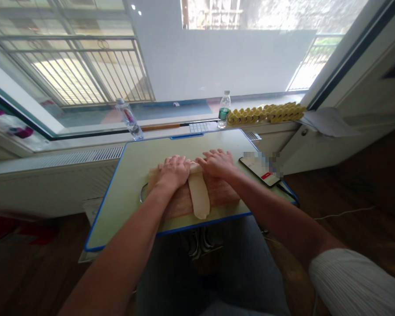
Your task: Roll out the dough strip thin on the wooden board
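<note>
1. At left we see a clear bottle (130, 119) by the window, just beyond the far edge of the table (113, 215), whose pale green top is rimmed in blue.
2. Next, we note a curved metal handle (143, 193) at the left end of the wooden board (177, 204), which lies flat on the table.
3. Our left hand (175, 169) rests palm down over the board's left half; the fingers are stretched forward and lie close to one another, curled around nothing that we can see (the palm's underside is hidden).
4. Between the hands lies the strip of dough (200, 195), pale and long, across the middle of the board; its rounded near end points toward us, and its far end reaches up between the two thumbs.
5. Our right hand (217, 163) rests palm down over the board's right half, its fingers spread apart; we cannot tell what lies beneath the palm.
6. Behind it, we find a second bottle (224, 112), green-labelled, beside a yellow bumpy tray (266, 113) on the sill.
7. Farthest right on the table lies a phone (258, 170), its screen lit and partly blurred.
</note>
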The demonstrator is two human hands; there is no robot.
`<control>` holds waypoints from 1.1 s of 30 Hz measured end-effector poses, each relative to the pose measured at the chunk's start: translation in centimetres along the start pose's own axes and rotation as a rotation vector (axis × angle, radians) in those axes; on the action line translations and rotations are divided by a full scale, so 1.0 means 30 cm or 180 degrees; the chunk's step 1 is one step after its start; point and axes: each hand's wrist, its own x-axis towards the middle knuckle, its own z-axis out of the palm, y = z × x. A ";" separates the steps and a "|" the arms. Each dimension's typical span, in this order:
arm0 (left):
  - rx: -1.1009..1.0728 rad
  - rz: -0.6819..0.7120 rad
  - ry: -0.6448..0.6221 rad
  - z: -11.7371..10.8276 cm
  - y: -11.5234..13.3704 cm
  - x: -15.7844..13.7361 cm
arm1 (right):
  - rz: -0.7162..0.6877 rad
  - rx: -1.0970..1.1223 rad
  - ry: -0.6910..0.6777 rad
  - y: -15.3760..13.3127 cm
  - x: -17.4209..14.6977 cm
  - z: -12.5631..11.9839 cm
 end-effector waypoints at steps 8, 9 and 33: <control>-0.0169 -0.0075 -0.0446 -0.012 -0.042 0.188 | 0.0298 0.0560 -0.0174 0.037 0.197 0.018; -0.0171 -0.0064 -0.0458 -0.012 -0.044 0.196 | 0.0295 0.0570 -0.0169 0.039 0.203 0.020; -0.0017 0.0274 0.0423 0.048 0.010 -0.267 | 0.0156 0.0104 0.0778 -0.057 -0.293 0.072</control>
